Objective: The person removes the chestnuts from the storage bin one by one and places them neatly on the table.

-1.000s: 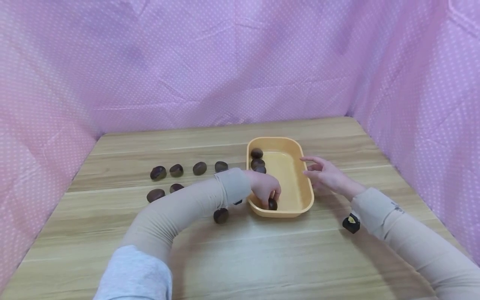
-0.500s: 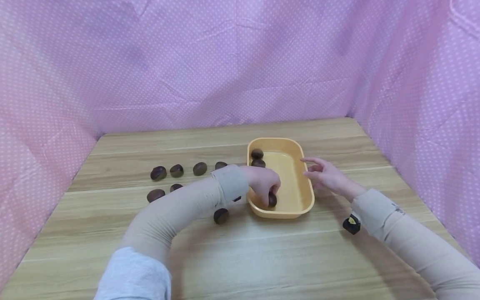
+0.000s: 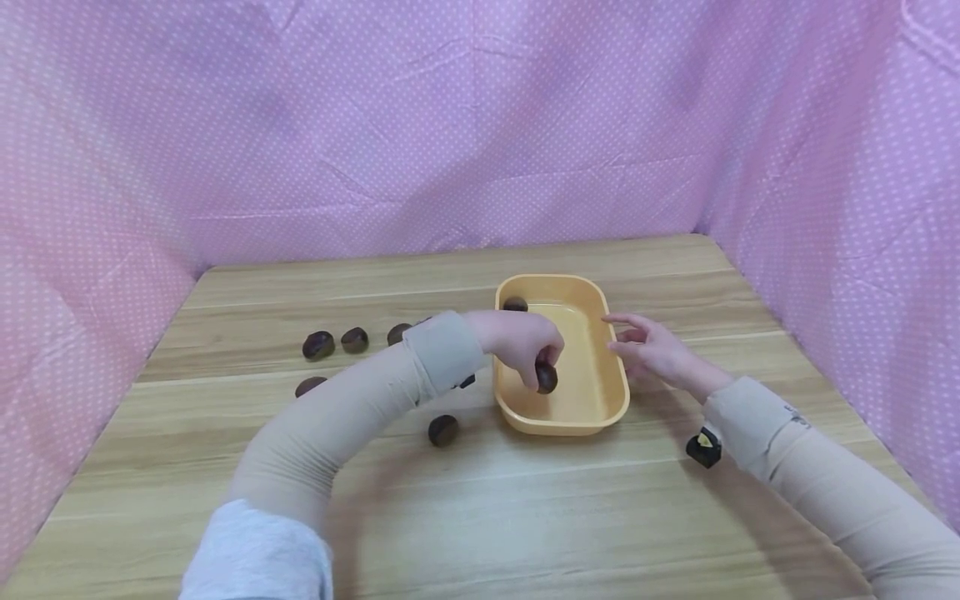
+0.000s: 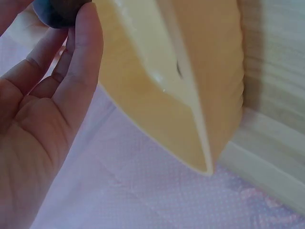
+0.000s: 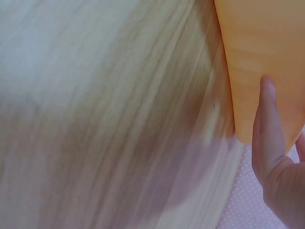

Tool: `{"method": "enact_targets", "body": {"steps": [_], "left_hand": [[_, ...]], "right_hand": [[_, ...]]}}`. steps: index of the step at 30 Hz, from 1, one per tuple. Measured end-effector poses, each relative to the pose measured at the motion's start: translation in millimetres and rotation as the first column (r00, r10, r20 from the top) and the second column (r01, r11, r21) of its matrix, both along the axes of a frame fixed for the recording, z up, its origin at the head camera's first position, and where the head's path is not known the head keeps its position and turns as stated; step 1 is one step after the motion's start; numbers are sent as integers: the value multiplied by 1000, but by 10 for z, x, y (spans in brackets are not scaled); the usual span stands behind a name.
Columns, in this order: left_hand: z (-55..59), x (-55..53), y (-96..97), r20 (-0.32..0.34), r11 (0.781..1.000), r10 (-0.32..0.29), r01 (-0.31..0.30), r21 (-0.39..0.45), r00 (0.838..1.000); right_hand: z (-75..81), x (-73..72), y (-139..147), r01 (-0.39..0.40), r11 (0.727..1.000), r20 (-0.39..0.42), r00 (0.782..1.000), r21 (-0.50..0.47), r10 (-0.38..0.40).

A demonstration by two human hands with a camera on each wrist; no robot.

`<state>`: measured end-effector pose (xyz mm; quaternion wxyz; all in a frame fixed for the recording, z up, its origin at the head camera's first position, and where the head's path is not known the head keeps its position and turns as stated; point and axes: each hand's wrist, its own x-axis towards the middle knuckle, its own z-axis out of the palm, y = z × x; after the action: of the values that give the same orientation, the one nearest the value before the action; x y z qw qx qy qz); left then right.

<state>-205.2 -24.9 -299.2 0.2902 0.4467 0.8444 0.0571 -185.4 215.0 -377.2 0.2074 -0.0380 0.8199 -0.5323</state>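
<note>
My left hand is over the yellow-orange plastic basin and pinches a dark brown chestnut between thumb and fingers. In the left wrist view the same chestnut shows only in part, at the top edge. Another chestnut lies in the basin's far left corner; the left hand and wrist hide the area along the basin's left wall. My right hand is at the basin's right side, fingers extended against the rim. In the right wrist view its thumb lies along the outer wall.
Several chestnuts lie left of the basin on the wooden table, among them one in the back row and one nearer the front. My left forearm covers others. Pink dotted cloth surrounds the table's back and sides.
My left hand, holding the chestnut, has moved up and away from the basin's near end toward its middle, covering more chestnuts along the left wall. The right hand has stayed put.
</note>
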Motion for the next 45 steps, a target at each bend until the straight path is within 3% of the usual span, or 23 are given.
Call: {"method": "enact_targets", "body": {"steps": [7,13,18,26,32,38,45], "left_hand": [[68,-19,-130,18,997,35,-36,70,999],[49,-21,-320,11,990,68,-68,121,998],[34,-21,-498,43,966,93,-101,237,995],[-30,-2,-776,80,926,142,-161,342,987],[-48,91,-980,153,892,189,-235,386,970],[-88,206,-1240,120,887,252,-279,367,960],[-270,346,-1613,173,866,300,-344,364,938]], "right_hand": [[11,-5,-2,-6,1000,-11,1000,5,6],[8,-9,-3,-7,1000,-12,1000,-3,7],[6,-8,0,-4,1000,-19,1000,-14,4],[-10,-8,3,-7,1000,-17,1000,-19,7],[-4,-8,4,-8,1000,-20,1000,-13,7],[2,-10,6,-7,1000,-17,1000,-1,7],[-1,-8,1,-5,1000,2,1000,1,5]]}}
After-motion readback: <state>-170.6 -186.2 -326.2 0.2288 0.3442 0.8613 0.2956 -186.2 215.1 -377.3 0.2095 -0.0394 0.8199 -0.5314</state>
